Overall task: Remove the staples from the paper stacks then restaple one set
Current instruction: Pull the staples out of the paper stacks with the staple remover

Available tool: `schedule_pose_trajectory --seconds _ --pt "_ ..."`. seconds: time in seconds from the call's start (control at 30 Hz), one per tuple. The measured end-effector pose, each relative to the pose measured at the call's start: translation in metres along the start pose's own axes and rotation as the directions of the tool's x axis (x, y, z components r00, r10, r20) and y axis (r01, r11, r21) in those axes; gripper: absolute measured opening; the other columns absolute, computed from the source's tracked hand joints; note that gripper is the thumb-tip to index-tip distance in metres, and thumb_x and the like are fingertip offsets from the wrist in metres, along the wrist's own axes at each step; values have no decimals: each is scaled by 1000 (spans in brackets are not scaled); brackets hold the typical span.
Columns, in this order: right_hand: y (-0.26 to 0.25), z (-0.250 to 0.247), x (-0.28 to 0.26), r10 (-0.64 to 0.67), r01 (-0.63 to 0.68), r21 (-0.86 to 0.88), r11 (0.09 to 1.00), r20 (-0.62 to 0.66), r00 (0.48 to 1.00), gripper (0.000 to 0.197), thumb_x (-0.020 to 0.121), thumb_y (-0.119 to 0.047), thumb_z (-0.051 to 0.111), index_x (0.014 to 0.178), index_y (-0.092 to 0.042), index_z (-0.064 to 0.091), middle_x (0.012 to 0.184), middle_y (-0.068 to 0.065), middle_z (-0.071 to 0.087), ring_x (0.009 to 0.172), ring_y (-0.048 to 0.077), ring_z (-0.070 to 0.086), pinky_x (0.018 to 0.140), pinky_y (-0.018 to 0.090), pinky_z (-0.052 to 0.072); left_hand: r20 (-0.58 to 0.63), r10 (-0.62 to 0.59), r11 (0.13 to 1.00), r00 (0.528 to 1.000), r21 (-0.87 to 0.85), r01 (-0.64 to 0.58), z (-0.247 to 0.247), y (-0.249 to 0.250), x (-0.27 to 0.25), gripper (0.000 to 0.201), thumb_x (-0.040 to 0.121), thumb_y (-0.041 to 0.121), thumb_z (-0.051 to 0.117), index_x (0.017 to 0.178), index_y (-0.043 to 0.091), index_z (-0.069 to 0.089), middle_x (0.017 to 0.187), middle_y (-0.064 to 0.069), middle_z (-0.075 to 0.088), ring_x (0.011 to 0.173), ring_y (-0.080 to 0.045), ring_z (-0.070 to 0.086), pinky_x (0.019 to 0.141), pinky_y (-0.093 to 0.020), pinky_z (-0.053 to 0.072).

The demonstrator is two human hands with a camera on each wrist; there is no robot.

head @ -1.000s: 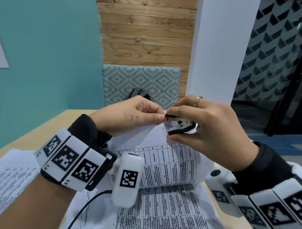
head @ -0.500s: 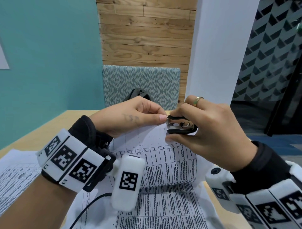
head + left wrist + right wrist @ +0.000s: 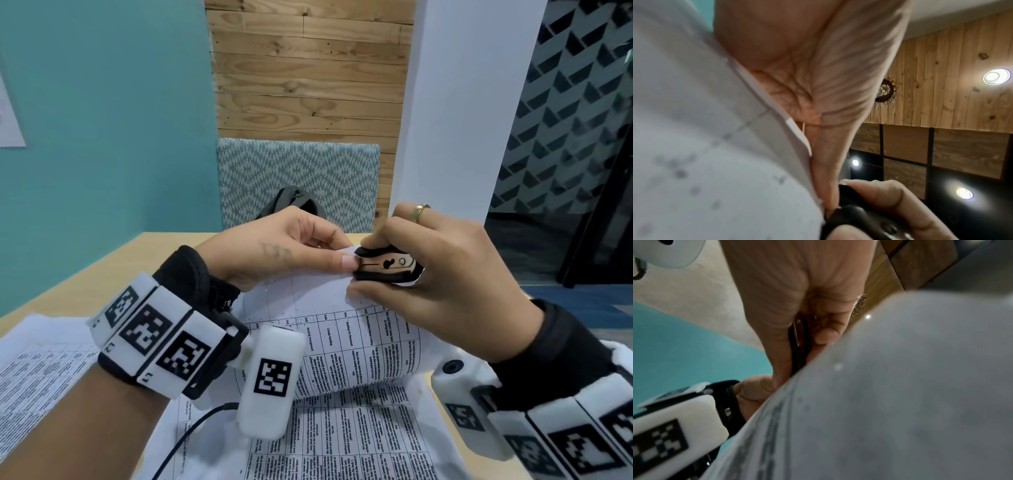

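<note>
Your left hand point(image 3: 274, 250) pinches the raised top edge of the paper stack point(image 3: 346, 329) between thumb and curled fingers, the thumb tip lying on the printed face right at the corner. Your right hand point(image 3: 442, 274) is closed around the staple remover point(image 3: 387, 269), with the thumb under its lower black grip and the fingers pressing down on the upper one. You hold the tool squeezed nearly together, its nose set against the same corner of the stack and touching your left thumb tip. Whether a staple sits in the tool's claws cannot be made out.

You hold the stack lifted off the wooden table point(image 3: 113, 274), its upper half curving up toward both hands while its lower half lies flat on the surface between your wrists. The left wrist view shows the paper edge running up against the left palm, with the black tool point(image 3: 859, 222) low in frame. A second sheet of printed paper point(image 3: 41, 363) lies flat on the table at the left, beside your left forearm. Behind the table stands a patterned chair back point(image 3: 298, 178).
</note>
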State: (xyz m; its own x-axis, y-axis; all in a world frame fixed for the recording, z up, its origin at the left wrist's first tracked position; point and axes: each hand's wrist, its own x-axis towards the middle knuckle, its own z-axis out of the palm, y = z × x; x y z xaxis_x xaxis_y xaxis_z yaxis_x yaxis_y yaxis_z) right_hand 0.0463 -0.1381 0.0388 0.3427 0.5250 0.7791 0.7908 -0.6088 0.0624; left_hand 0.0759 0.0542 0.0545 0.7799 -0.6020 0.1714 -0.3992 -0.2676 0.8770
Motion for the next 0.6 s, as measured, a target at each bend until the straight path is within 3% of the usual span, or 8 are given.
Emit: schedule_pose_trajectory --seconds 0.07,0.23,0.4,0.47,0.6 --pt "1 -1 0 40 -39 74 996 -6 999 33 63 -33 77 79 -6 65 72 2 58 61 18 54 54 36 45 -2 -4 999 1000 -33 4 0 0 0 9 74 18 66 78 11 71 84 -6 68 81 -9 61 76 -14 48" --pt "3 -3 2 107 -101 226 969 -15 994 34 60 -32 80 79 -8 67 73 -3 61 68 6 55 62 20 44 -25 0 996 1000 -91 -2 0 0 0 11 74 18 67 79 9 71 88 -12 66 84 -15 60 85 -23 46" --pt "5 -6 3 174 -157 315 936 -25 985 37 58 -39 81 79 -11 68 73 -6 63 69 9 58 62 22 46 -31 13 988 999 -154 -18 4 3 -1 8 75 15 64 76 8 67 73 0 68 70 -6 64 69 -12 48" --pt "6 -7 3 212 -189 383 904 -16 977 38 59 -44 77 79 -13 68 73 -4 65 68 12 60 61 27 48 -46 11 987 999 -161 -18 5 3 -1 7 76 15 67 76 8 66 69 1 67 66 -4 63 65 -11 47" --pt "7 -8 3 277 -246 504 828 14 961 37 55 -45 77 77 -16 68 73 1 68 65 11 61 59 27 50 -60 23 992 998 -122 -30 9 7 -2 7 78 14 67 74 9 64 65 6 66 63 -2 61 62 -9 45"
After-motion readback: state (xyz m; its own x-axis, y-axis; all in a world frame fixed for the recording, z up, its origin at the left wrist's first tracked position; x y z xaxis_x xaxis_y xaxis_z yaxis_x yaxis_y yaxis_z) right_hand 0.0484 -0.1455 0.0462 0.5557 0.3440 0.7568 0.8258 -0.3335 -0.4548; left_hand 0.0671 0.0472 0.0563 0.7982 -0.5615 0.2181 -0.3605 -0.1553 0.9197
